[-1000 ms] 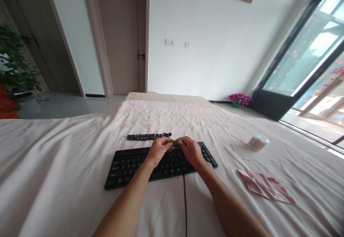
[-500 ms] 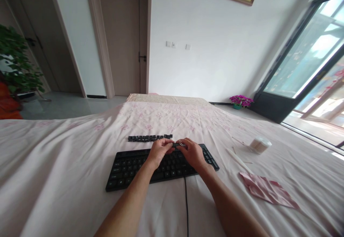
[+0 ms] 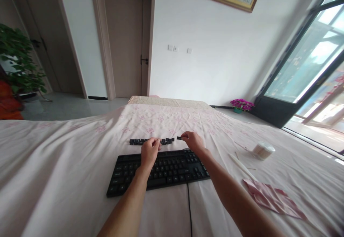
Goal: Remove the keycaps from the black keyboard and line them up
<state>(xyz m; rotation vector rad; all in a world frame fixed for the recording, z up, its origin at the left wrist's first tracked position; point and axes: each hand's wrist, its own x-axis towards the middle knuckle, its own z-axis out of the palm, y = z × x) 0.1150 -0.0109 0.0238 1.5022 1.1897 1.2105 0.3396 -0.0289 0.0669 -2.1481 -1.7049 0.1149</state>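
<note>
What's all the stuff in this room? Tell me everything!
Black plastic computer keyboard: one, black, on the sheet.
Loose black keycaps: one row, black, behind the keyboard.
Single black keycap: one, black, at the row's right end.
Round white tub: one, white, right on the sheet.
Crumpled pink cloth: one, pink, near right.
Flowered pink sheet: one, pink, under the keyboard.
Purple potted flowers: one, purple, floor.
Green leafy plant: one, green, far left.
Left hand: one, curled, at the keycap row.
Right hand: one, pinching the single keycap.

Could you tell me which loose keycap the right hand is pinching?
The keycap at the far right end of the row, slightly apart from the others, pinched by the right hand.
</note>
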